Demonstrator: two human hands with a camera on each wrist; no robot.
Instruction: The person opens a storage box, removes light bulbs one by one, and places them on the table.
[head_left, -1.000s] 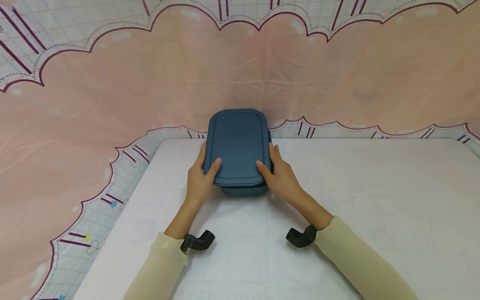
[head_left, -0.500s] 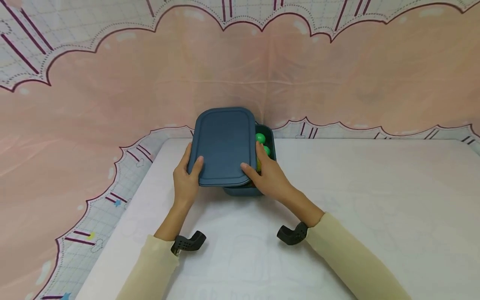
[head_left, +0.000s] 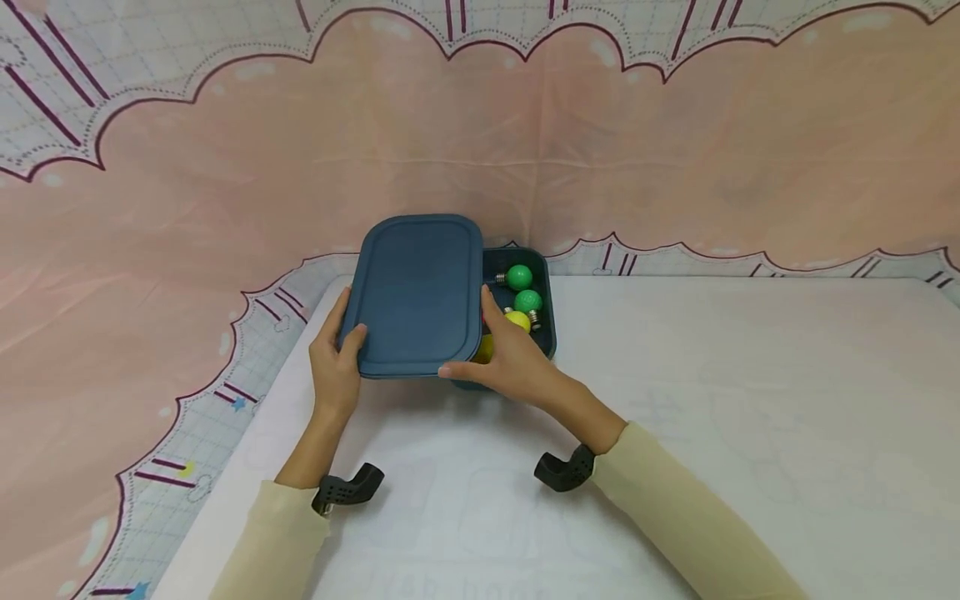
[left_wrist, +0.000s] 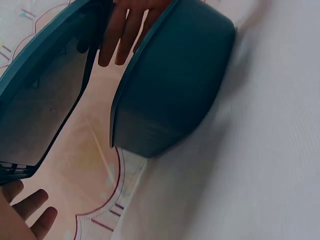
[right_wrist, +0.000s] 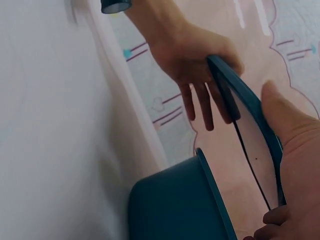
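Observation:
A dark blue lid (head_left: pixel 420 292) is raised and shifted left over a matching box (head_left: pixel 550 312), baring the box's right part. My left hand (head_left: pixel 333 367) grips the lid's left edge, thumb on top and fingers beneath. At its right edge and near corner, my right hand (head_left: pixel 517 358) holds the lid, partly covering the box. Inside the box lie green bulbs (head_left: pixel 519 277) with metal screw bases and a yellow bulb (head_left: pixel 517 321); more yellow shows beside my right hand. In the left wrist view, a gap separates the lid (left_wrist: pixel 45 95) from the box (left_wrist: pixel 175 80).
The box stands at the far edge of a white-covered table (head_left: pixel 712 400). Behind it hangs a peach-coloured patterned cloth (head_left: pixel 420 125). A black wrist camera mount (head_left: pixel 348 486) is on the left wrist, another mount (head_left: pixel 565 469) on the right.
The lid was over the box and has moved left with both hands, uncovering the bulbs. My right hand has shifted left less, its thumb sliding to the lid's near edge. The box stays put.

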